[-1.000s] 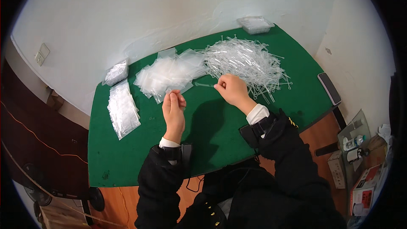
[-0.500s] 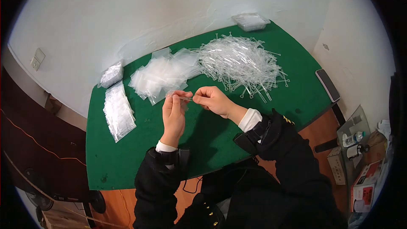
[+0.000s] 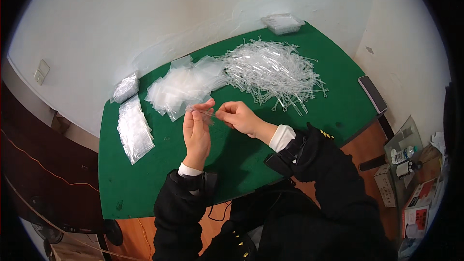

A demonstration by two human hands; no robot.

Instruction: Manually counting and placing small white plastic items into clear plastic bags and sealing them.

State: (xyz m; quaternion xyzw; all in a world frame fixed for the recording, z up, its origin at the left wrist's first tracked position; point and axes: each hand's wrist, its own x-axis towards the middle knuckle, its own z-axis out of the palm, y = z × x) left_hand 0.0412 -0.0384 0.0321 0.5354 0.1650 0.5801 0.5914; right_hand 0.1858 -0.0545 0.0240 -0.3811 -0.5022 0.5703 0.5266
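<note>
Hands meet above the middle of the green table (image 3: 159, 183), just beside each other. The left hand (image 3: 197, 125) pinches what seems to be a clear bag (image 3: 210, 120) between thumb and fingers; the right hand (image 3: 241, 117) pinches the near end of a slim clear stick (image 3: 209, 113), which reaches toward the left fingers. The step in hand looks like sliding stick into bag; whether the tip is past the opening is too fine to tell. The next move would call for a steady left pinch and a straight, gentle push from the right.

Beyond them, overlapping clear packets (image 3: 135, 133) lie along the table's left edge, and a phone-like device (image 3: 372, 94) by its right edge. Farther off, loose bags (image 3: 181, 87) adjoin a heap of sticks (image 3: 270, 72). A wrapped bundle (image 3: 126, 87) sits at the far left corner, a clear tray (image 3: 283, 24) at the far right.
</note>
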